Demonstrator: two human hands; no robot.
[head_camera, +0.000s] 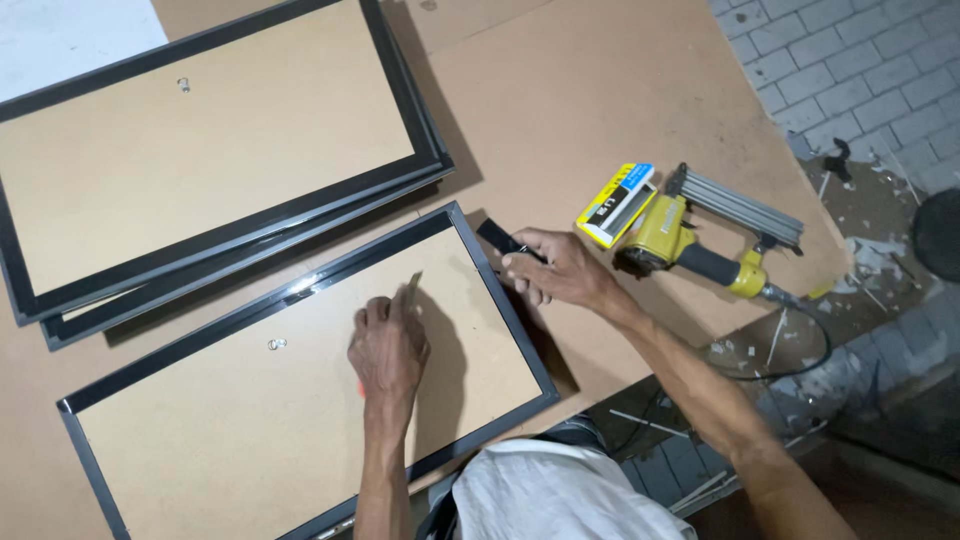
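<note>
Single head view, looking steeply down, close over workbench (560, 110), probably standing.

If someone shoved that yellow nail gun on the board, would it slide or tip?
The yellow nail gun lies on its side, so it likely slides rather than tips. Its metal magazine suggests weight. The black hose at its handle would probably drag.

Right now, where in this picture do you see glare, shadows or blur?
Head view: sharp overall, light from above. Glare shows on the black frame edge near the top of the front panel. The left hand throws a soft shadow to its right on the brown backing board. The right hand darkens the frame's side. The nail gun is clear; the paved floor is dimmer.
</note>
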